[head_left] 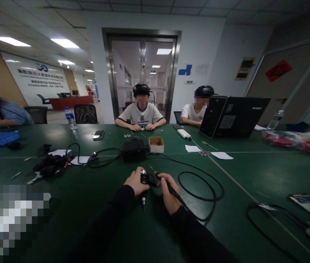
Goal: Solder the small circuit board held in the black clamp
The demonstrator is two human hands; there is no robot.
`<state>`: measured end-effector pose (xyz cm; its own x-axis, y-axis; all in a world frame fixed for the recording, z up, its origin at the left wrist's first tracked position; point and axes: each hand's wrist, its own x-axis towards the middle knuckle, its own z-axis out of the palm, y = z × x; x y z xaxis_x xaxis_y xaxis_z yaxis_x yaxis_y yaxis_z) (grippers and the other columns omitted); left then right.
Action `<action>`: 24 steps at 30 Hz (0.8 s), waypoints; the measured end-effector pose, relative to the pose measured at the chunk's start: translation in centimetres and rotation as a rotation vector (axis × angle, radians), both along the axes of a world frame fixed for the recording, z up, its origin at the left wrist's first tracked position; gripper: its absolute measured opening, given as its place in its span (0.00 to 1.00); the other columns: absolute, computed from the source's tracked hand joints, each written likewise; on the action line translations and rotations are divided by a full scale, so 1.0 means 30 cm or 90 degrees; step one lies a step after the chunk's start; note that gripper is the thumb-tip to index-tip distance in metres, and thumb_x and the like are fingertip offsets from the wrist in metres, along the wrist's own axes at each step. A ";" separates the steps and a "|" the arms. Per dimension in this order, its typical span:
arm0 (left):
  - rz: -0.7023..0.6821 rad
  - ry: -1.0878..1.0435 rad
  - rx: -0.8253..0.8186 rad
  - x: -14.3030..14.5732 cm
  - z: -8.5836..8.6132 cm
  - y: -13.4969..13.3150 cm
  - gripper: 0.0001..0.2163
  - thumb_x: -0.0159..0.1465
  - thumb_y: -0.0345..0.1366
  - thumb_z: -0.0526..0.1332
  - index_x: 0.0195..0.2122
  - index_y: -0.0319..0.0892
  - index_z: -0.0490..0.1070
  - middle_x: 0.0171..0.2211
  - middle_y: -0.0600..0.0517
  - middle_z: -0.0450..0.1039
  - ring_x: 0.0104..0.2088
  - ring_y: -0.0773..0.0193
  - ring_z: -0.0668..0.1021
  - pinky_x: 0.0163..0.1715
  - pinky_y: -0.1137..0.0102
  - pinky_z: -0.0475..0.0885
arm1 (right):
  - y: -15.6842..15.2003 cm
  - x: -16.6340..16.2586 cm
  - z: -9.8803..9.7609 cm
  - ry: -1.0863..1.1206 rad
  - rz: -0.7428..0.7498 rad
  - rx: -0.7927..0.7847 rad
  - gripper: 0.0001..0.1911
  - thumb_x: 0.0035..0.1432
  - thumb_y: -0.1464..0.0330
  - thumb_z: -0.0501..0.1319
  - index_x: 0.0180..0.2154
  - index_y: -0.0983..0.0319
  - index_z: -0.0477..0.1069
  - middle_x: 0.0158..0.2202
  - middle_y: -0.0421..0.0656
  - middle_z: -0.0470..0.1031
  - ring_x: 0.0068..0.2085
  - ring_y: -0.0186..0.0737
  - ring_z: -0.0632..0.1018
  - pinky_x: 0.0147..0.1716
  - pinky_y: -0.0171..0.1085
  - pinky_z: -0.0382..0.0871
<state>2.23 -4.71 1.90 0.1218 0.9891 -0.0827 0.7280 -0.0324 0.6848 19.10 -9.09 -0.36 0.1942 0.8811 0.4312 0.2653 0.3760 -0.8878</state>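
My left hand is closed around a small black cylindrical part with a silver end, held just above the green table. My right hand grips a soldering iron like a pen, its thin tip pointing up and left, close to the part. The iron's black cable loops over the table to the right and runs back to a black box ahead of my hands. Both forearms wear black sleeves.
A small open cardboard box stands beside the black box. Tangled black cables and tools lie at left, a phone and a water bottle further back. An open laptop stands at right. Two people sit opposite, another at far left.
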 end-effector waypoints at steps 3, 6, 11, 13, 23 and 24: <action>0.007 -0.042 0.021 0.015 -0.018 0.019 0.34 0.47 0.39 0.70 0.56 0.44 0.63 0.49 0.41 0.70 0.35 0.54 0.79 0.36 0.65 0.75 | -0.002 0.001 0.006 -0.001 0.001 0.011 0.13 0.63 0.61 0.55 0.38 0.61 0.75 0.26 0.39 0.74 0.26 0.37 0.74 0.27 0.33 0.67; 0.010 -0.127 0.035 -0.008 -0.041 0.052 0.37 0.49 0.49 0.71 0.58 0.43 0.62 0.49 0.39 0.73 0.35 0.54 0.79 0.35 0.67 0.74 | -0.004 0.001 0.010 0.002 0.002 0.019 0.13 0.63 0.62 0.55 0.38 0.61 0.75 0.26 0.39 0.74 0.27 0.37 0.74 0.28 0.33 0.68; 0.108 -0.118 0.049 -0.048 -0.083 0.151 0.25 0.64 0.54 0.54 0.53 0.42 0.69 0.47 0.38 0.77 0.47 0.46 0.78 0.51 0.57 0.68 | -0.006 0.000 0.010 -0.001 0.012 0.021 0.12 0.63 0.62 0.55 0.38 0.61 0.75 0.26 0.39 0.73 0.28 0.37 0.75 0.30 0.34 0.69; 0.111 -0.093 0.088 -0.046 -0.107 0.183 0.20 0.66 0.50 0.51 0.47 0.43 0.73 0.50 0.39 0.76 0.52 0.45 0.76 0.55 0.55 0.64 | -0.006 0.000 0.009 0.000 0.017 0.020 0.12 0.64 0.62 0.55 0.38 0.61 0.75 0.25 0.39 0.73 0.28 0.37 0.75 0.30 0.34 0.69; 0.054 -0.208 0.125 -0.053 -0.183 0.199 0.13 0.65 0.44 0.53 0.47 0.50 0.71 0.44 0.51 0.79 0.45 0.54 0.78 0.51 0.61 0.68 | -0.011 -0.005 0.010 -0.017 0.037 0.017 0.12 0.64 0.64 0.55 0.39 0.61 0.74 0.26 0.39 0.73 0.28 0.37 0.75 0.31 0.33 0.69; 0.049 -0.238 0.120 -0.055 -0.190 0.202 0.12 0.65 0.44 0.54 0.47 0.50 0.70 0.42 0.51 0.79 0.43 0.56 0.79 0.50 0.62 0.69 | -0.011 -0.006 0.008 -0.021 0.041 0.017 0.12 0.64 0.64 0.54 0.39 0.61 0.74 0.26 0.39 0.73 0.28 0.37 0.76 0.31 0.33 0.69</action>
